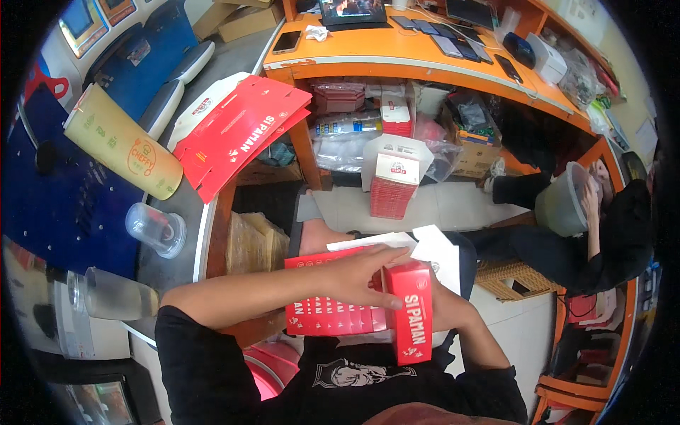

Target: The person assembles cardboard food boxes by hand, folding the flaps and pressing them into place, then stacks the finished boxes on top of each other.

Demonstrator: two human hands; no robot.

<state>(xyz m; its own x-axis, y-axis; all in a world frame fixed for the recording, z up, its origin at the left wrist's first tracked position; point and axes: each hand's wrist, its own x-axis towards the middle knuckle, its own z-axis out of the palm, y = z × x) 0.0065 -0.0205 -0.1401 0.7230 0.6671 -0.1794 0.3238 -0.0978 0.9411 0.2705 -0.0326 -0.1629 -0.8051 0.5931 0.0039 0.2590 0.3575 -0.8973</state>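
Observation:
A red folding paper food box (411,319) with white lettering stands upright above my lap. My right hand (452,308) holds it from behind and the right, its fingers mostly hidden by the box. Across the box's upper left edge, my left hand (372,273) pinches with thumb and fingers. Left of it, a row of similar red boxes (333,319) is packed closely together on my lap, partly covered by my left forearm. White flaps (435,248) of a carton stick out just beyond my hands.
Flat red cartons (241,127), a tall cup (124,142) and a clear plastic cup (156,230) lie on the left counter. A stack of red boxes (393,195) stands on the floor ahead. At right, another person holds a translucent bucket (563,202) beside a wicker basket (513,280).

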